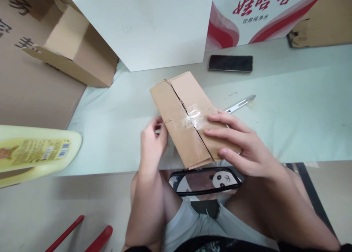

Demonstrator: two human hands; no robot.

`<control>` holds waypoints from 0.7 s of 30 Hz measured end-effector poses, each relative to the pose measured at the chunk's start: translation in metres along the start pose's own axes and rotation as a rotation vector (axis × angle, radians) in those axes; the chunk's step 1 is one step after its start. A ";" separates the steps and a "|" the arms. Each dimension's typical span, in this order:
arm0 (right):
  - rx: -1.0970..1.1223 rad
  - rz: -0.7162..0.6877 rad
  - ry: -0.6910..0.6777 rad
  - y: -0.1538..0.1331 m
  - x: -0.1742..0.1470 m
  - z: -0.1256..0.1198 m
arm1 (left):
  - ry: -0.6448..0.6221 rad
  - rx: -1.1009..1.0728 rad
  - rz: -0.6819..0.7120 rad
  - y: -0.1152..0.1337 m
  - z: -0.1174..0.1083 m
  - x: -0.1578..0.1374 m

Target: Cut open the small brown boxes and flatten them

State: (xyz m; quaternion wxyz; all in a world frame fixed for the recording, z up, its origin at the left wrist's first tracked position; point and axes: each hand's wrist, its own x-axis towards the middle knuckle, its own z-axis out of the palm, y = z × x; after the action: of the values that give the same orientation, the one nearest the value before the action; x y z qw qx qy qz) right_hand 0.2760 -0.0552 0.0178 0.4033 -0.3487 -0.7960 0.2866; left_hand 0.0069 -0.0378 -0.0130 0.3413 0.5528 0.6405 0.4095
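Observation:
A small brown cardboard box (176,123) sits at an angle near the table's front edge, its top flaps meeting along a seam. Clear tape (195,114) crosses the middle of that seam, wrinkled and shiny. My right hand (244,142) lies over the box's right side, fingers spread on the top flap. At the left edge of the box is my left hand (154,140), fingers curled in; whatever they pinch is hidden, and the hand is slightly blurred. Just beyond my right fingers lies a utility knife (240,103) on the table.
A black phone (230,63) lies behind the box, before a white carton (154,28) and a red-and-white carton (255,17). Cardboard boxes (79,47) stand at left, with a yellow bottle (41,149) nearer. A panda-print pouch (205,182) is below the table (110,145) edge.

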 end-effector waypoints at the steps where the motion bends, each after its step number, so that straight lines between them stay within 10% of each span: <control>1: 0.004 0.004 -0.020 0.000 0.000 0.001 | 0.108 -0.006 0.078 0.002 -0.001 0.000; 3: 0.011 0.027 -0.040 -0.001 -0.001 0.001 | 0.204 -0.022 0.272 0.004 -0.002 -0.001; 8: 0.103 0.076 -0.045 0.003 -0.005 -0.003 | -0.079 0.082 0.597 0.005 0.001 -0.003; 12: -0.136 0.512 0.230 0.018 -0.002 0.000 | -0.109 0.120 0.574 0.003 0.002 -0.002; 15: -0.416 0.869 0.006 0.026 0.004 0.002 | -0.123 0.135 0.563 0.002 -0.001 -0.002; 21: -0.578 0.980 -0.324 0.022 0.015 0.006 | -0.140 0.146 0.538 0.003 -0.004 -0.003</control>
State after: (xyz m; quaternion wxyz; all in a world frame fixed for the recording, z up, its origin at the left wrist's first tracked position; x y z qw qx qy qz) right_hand 0.2721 -0.0314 0.0048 -0.0143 -0.7232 -0.6396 0.2604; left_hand 0.0052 -0.0415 -0.0088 0.2230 0.7531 0.4734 0.3988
